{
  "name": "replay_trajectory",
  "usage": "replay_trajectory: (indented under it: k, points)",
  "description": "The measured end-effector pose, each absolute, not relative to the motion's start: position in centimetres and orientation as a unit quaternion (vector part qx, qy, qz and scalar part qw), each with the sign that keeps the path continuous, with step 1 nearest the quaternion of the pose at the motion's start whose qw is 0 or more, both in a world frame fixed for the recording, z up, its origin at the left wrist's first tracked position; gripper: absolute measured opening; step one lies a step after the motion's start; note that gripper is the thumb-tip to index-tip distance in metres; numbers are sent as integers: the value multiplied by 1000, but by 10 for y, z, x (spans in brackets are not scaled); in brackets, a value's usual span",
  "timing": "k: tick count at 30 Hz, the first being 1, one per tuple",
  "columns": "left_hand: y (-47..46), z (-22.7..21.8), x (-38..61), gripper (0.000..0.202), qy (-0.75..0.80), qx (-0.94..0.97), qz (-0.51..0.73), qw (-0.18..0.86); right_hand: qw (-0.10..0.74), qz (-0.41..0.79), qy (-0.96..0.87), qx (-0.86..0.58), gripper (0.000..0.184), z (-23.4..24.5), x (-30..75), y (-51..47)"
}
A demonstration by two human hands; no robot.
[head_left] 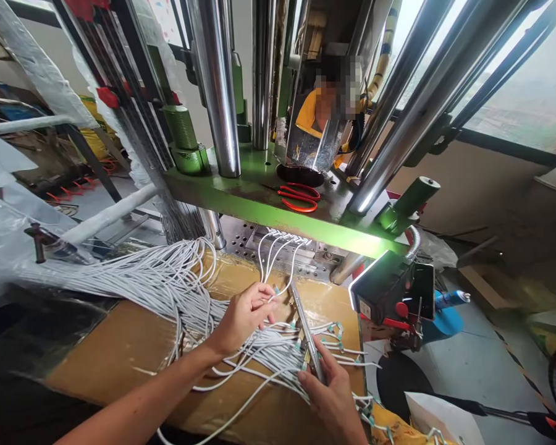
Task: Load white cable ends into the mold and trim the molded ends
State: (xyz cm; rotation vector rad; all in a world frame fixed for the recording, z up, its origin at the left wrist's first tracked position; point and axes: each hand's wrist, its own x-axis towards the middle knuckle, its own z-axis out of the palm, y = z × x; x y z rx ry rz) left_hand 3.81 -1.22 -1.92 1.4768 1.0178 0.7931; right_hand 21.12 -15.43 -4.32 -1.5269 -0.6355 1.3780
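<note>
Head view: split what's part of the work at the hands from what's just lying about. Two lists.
In use: left hand, right hand, white cables, slim metal bar.

Lying about: red-handled scissors on the green machine plate, blue spray can.

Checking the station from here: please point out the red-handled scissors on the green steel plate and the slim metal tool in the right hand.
Red-handled scissors (299, 207): head view, point on a handle loop.
Slim metal tool (307, 334): head view, point on its middle shaft.
</note>
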Motion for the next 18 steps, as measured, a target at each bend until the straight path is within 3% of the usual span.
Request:
replay_trajectory:
  k: [6, 18]
  points:
    - [1, -27, 39, 20, 320, 838, 268, 350, 481, 577, -250, -611, 88, -56, 213, -158]
    - [14, -52, 48, 23, 276, 886, 244, 283, 510, 526, -271, -624, 82, -61, 210, -157]
